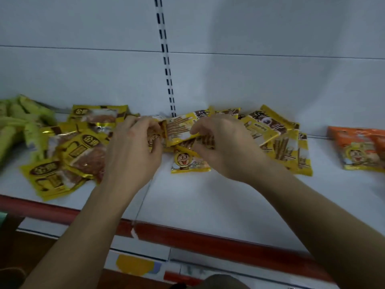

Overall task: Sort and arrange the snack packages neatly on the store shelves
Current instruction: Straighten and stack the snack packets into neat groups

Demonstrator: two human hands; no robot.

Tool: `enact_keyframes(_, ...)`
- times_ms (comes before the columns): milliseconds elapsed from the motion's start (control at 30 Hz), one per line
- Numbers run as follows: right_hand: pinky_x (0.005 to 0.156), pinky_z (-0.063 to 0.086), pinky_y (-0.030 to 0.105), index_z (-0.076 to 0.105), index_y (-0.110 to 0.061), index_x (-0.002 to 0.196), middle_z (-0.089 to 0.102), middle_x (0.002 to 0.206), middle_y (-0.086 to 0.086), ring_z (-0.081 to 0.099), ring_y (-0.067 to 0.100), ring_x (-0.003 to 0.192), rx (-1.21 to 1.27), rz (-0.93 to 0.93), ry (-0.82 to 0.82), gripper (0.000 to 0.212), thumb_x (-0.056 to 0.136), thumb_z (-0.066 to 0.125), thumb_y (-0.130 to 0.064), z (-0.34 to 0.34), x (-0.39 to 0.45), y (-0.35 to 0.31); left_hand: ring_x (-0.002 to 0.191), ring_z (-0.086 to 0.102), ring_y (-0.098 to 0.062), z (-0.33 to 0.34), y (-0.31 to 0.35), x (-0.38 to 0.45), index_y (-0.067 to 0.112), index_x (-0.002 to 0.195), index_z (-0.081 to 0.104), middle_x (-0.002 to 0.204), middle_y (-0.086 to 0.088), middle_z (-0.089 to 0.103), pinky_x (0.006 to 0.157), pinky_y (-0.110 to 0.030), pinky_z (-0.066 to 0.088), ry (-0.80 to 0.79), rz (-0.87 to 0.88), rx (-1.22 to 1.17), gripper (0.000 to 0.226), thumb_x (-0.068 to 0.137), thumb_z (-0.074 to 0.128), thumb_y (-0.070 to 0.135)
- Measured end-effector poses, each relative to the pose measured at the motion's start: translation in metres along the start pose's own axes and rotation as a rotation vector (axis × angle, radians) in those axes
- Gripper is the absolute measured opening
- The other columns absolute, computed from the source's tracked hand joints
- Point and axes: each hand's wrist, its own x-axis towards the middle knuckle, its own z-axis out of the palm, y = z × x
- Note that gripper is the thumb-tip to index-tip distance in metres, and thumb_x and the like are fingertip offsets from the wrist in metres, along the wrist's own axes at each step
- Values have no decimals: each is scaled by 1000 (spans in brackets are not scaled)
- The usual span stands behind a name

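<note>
Both my hands, left [133, 147] and right [225, 142], have fingers clamped on one yellow packet [180, 130] above the shelf [208, 201]. Left of it lie gold packs [68, 155]; right, an orange pack [360, 149].

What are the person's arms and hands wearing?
Nothing that shows. The left hand and right hand are bare, with no gloves, rings or watch. Both forearms are bare too, no sleeves in view. The fingers look plain.
</note>
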Motion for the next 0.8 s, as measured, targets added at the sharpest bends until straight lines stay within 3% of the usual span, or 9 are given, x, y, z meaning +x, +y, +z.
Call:
enact_keyframes(200,85,46,35,69,-23,110,64,99,-3,55,20,103,-7,23,18,20,89,70,-24,26,13,-28,117,51,-37,21,-49,38,19,131,63,124,-12,55,91,-50,48,-57,-64,98,44,87,70,16)
enact_keyframes(300,84,49,37,70,-20,106,63,94,-4,55,18,96,-9,70,50,17,89,68,-21,29,12,-29,112,54,-36,35,-57,53,22,125,69,118,-10,55,87,-51,50,-97,-51,81,38,87,73,18)
enact_keyframes(467,74,50,26,71,-20,106,65,94,-8,58,7,88,26,108,126,14,93,66,-21,26,8,-27,97,60,-30,21,-53,49,15,107,77,107,-9,57,79,-41,53,147,94,-113,19,91,67,11)
enact_keyframes(567,65,50,20,69,-21,109,67,92,-12,63,8,77,233,218,261,14,98,61,-26,18,2,-34,98,58,-19,-1,-40,29,12,104,78,112,-10,57,84,-30,52,257,220,-297,20,92,65,4)
enact_keyframes(667,65,58,37,64,-22,114,69,96,-6,68,14,78,548,418,351,26,104,48,-39,12,-5,-35,102,55,-14,-10,-23,8,7,98,79,111,-16,58,90,-19,45,289,336,-418,16,92,67,-3)
enact_keyframes(733,70,60,51,64,-20,114,72,99,3,71,23,84,661,470,271,39,103,41,-50,8,-10,-32,101,55,-12,-9,-13,-3,5,95,79,108,-17,57,90,-17,45,295,385,-479,16,93,66,-5)
enact_keyframes(800,71,61,46,65,-14,113,74,98,10,72,24,87,767,469,183,38,107,41,-43,5,-16,-31,97,57,-11,-6,-3,-10,4,94,79,105,-17,57,86,-18,48,274,443,-520,16,91,68,-8)
